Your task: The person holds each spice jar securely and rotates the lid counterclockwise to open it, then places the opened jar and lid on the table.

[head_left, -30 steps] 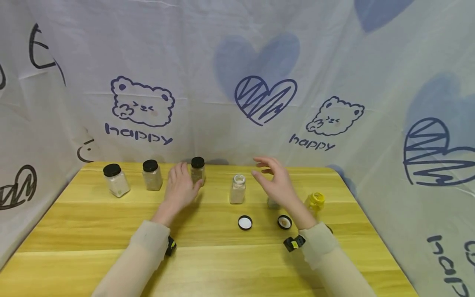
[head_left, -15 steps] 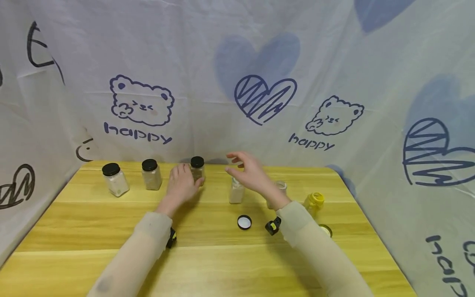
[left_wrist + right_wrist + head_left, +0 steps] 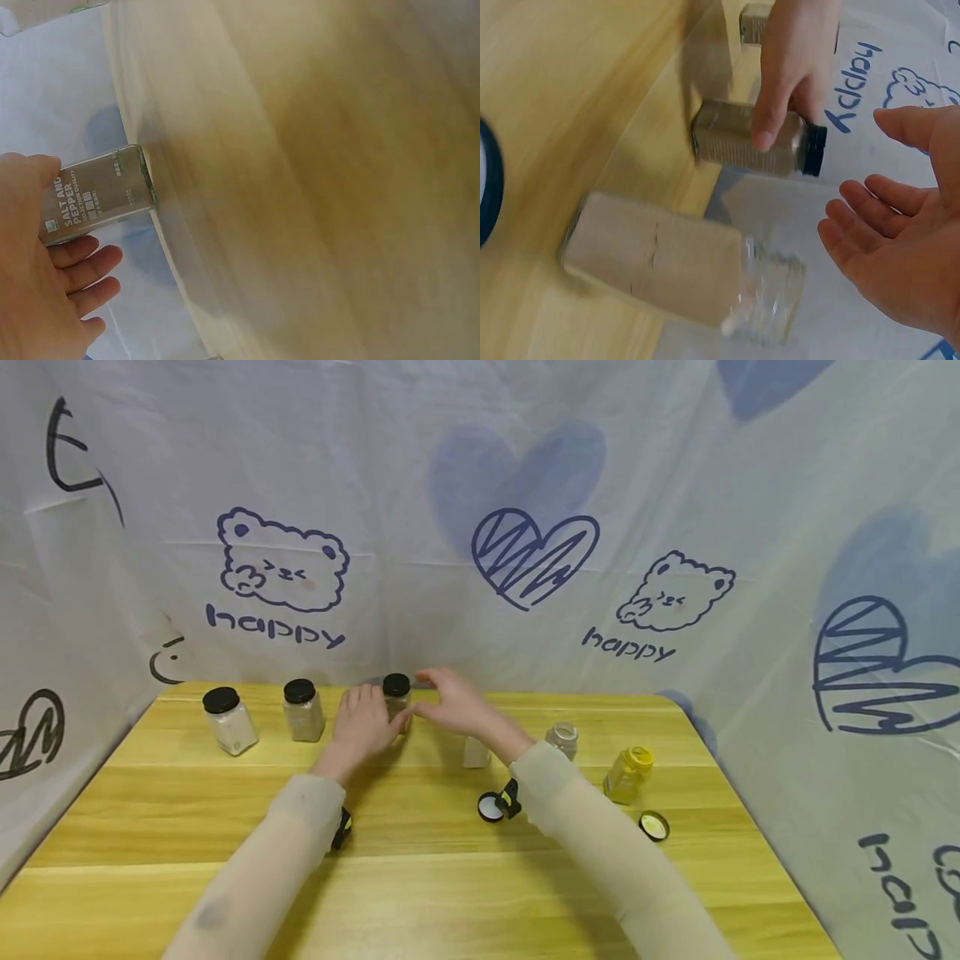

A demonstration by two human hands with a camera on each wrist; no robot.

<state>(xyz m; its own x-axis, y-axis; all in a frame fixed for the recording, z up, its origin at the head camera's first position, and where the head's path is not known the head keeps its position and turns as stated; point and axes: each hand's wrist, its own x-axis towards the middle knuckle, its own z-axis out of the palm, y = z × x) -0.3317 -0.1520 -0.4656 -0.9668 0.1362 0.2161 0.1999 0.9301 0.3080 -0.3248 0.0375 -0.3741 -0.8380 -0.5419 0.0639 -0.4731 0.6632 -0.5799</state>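
My left hand (image 3: 362, 722) grips a seasoning jar (image 3: 97, 195) marked "SALT AND PEPPER", its thumb across one side and its fingers along the other. The jar stands near the table's back edge with a black lid (image 3: 397, 685) on it. Close to that lid, from the right, my right hand (image 3: 453, 706) reaches in with thumb and fingers spread and holds nothing. Below the right hand stands a lidless jar (image 3: 652, 259) of pale powder; in the head view the right hand and forearm hide its top.
Two jars with black lids, a white one (image 3: 232, 727) and a greyish one (image 3: 303, 714), stand at the left. To the right are an uncapped jar (image 3: 562, 739) and a yellow jar (image 3: 628, 777). Loose lids (image 3: 655, 826) lie in front. A printed cloth (image 3: 420, 527) hangs behind.
My right hand has moved left, from over the uncapped jars on the right to beside the black lid. My left hand stays on the salt-and-pepper jar.
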